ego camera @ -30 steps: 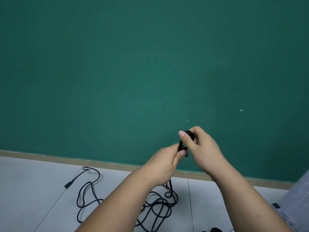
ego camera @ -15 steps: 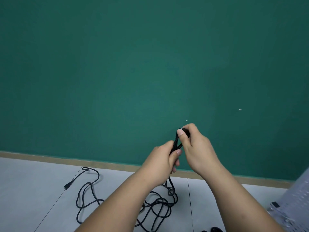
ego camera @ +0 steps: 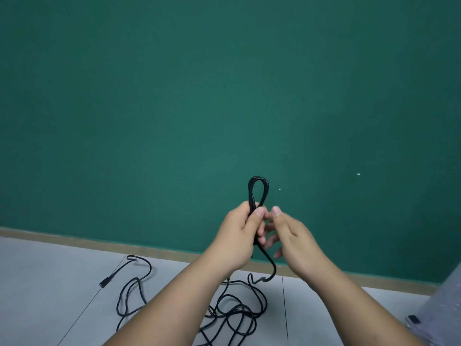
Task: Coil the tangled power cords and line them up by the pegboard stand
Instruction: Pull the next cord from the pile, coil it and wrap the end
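1. As my left thumb point(ego camera: 258, 213) clamps across the black power cord point(ego camera: 258, 193) and my fingers curl round it, a narrow doubled loop stands up above my fist against the green wall point(ego camera: 174, 108).
2. So the left hand point(ego camera: 237, 231) is gripping the start of the coil. The right hand point(ego camera: 296, 236) is just beside it, fingers loose, spread and blurred, holding nothing I can make out.
3. Below my left fist the hanging tail point(ego camera: 270, 264) drops between the hands and hooks down to the grey floor point(ego camera: 50, 283).
4. Down there the rest lies in a tangle point(ego camera: 234, 313) under my forearms, with one plug end point(ego camera: 104, 282) out to the left, well apart.
5. My read is that I'm coiling, and it's early: a couple of turns gathered, most of the length loose.
6. Next, the right hand takes the hanging tail, draws up a length and lays a matching loop into the left grip without dragging knots up.
7. The pale panel point(ego camera: 446, 308) at the far right edge is probably the pegboard stand, but it's too blurred to be sure. I see no coils lined up by it.
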Available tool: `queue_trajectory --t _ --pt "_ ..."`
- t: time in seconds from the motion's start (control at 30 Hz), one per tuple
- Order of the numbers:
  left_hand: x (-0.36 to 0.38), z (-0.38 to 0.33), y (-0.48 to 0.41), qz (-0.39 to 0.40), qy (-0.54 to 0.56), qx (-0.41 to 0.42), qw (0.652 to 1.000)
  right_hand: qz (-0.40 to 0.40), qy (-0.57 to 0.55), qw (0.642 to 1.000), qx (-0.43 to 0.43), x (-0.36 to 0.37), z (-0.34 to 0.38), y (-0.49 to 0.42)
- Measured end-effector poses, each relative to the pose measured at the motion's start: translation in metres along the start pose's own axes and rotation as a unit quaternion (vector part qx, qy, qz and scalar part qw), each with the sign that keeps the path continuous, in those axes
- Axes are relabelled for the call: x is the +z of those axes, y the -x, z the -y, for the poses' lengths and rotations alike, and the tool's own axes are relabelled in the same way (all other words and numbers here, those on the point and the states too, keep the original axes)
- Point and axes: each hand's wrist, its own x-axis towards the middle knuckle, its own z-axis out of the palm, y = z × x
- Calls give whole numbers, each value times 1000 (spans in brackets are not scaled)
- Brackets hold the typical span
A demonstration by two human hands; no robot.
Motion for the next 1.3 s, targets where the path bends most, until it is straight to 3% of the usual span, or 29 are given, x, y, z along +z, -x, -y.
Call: queue_trajectory --t 0.13,0.2,0.3,0.4,0.67,0.8,0.87,1.03,1.2,1.3 --pt "3 -25 -1 -43 114 -36 992 100 16 994 49 2 -2 19" --pt "2 -32 -4 -68 153 -32 985 92 39 994 32 0 -4 21" --pt "-3 -35 -10 -154 192 -25 969 106 170 980 17 -5 -19 22" --pt "-8 -36 -10 -199 163 -34 966 177 236 955 28 -4 -27 27" --pt "-34 -46 1 -195 86 -12 977 196 301 932 -55 -12 7 48" --pt "-47 -24 15 -222 111 -27 968 116 274 946 -127 -16 25 45" --pt "-49 -7 21 -203 119 -39 971 73 264 950 -147 -13 28 38" --pt "-43 22 15 -136 23 -63 988 -41 196 959 -198 1 28 11" --pt "-33 22 1 -105 -23 -72 992 -145 54 975 -159 12 31 -12" --pt "-25 19 2 -84 25 -73 993 -168 -8 977 -134 13 34 -17"
